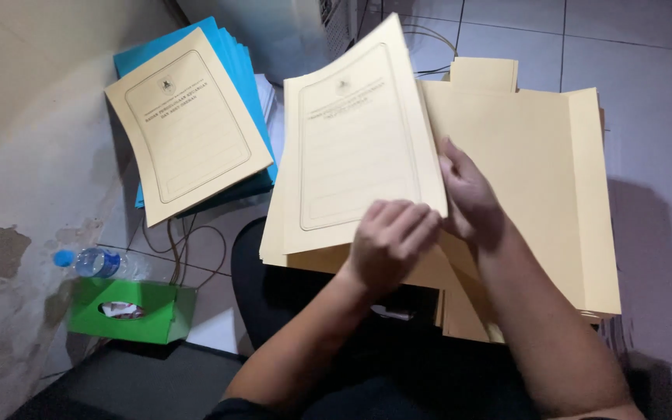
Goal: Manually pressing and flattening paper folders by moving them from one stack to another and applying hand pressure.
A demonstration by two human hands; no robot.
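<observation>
A stack of cream paper folders [538,187] lies open in front of me on my lap. My left hand [392,243] presses fingers-down on the lower edge of the printed front flap [355,148], which is lifted and folded toward the left. My right hand [468,194] pinches the right edge of that same flap, near the fold. The flap carries a framed printed panel. Beneath it lie more cream folders of the same kind.
A second pile, one cream folder [188,124] on top of blue folders [239,58], lies at the upper left. A green tissue box [130,311] and a plastic water bottle [91,262] sit by the stained wall at left. Cables run over the tiled floor.
</observation>
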